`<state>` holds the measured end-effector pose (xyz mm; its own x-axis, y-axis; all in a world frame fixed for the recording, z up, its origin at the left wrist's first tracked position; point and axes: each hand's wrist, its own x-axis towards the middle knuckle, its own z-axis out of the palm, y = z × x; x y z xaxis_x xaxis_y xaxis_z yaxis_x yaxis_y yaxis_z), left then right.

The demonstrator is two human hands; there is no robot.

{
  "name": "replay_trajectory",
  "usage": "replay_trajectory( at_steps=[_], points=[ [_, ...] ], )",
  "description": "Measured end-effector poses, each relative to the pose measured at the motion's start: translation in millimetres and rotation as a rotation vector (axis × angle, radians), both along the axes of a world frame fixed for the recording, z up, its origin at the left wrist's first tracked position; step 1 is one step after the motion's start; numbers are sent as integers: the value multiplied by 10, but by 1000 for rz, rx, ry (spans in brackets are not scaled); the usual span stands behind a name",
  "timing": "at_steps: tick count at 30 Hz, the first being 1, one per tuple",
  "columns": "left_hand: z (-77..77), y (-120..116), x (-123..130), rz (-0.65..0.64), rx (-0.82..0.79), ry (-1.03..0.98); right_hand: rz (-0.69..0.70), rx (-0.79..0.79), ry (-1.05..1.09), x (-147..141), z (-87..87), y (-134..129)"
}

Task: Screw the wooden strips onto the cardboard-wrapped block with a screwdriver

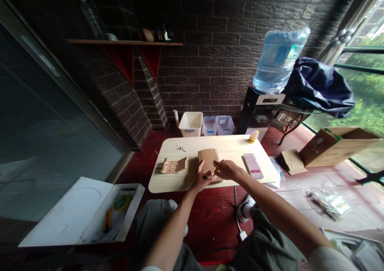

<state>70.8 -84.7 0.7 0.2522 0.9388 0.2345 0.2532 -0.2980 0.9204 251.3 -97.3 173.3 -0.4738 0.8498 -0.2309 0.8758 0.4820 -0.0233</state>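
A slatted light-wood panel (208,160) stands tilted on the pale wooden table (168,184), near its front edge. My left hand (199,178) grips the panel's lower left side. My right hand (227,169) presses in from the right, with its fingers at the panel's lower right corner. A small wooden piece (215,179) sits at the panel's foot, partly hidden by my fingers. To the left lies a flat wooden part with rounded slats (173,166), and a few small screws (180,148) lie behind it. A phone (253,166) with a blurred screen lies right of my right hand.
A small yellow-capped bottle (253,136) stands at the table's back edge. Plastic bins (217,125) sit behind the table. An open cardboard box (333,147) lies on the floor to the right. An open white case (90,213) holding an orange-handled tool lies at lower left.
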Motion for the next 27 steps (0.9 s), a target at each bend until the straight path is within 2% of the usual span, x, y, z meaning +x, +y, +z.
replay_trajectory(
  at_steps=[6, 14, 18, 23, 27],
  points=[
    [-1, 10, -5, 17, 20, 22, 41, 7, -1, 6, 28, 11],
    [12, 13, -14, -2, 44, 23, -17, 35, -1, -48, -98, 7],
    [-33, 28, -12, -10, 49, 31, -56, 22, 7, -51, -84, -14],
    [-89, 38, 2, 21, 46, -4, 14, 24, 16, -26, 0, -57],
    [-108, 35, 5, 26, 48, -23, 43, 49, -6, -29, -2, -46]
  ],
)
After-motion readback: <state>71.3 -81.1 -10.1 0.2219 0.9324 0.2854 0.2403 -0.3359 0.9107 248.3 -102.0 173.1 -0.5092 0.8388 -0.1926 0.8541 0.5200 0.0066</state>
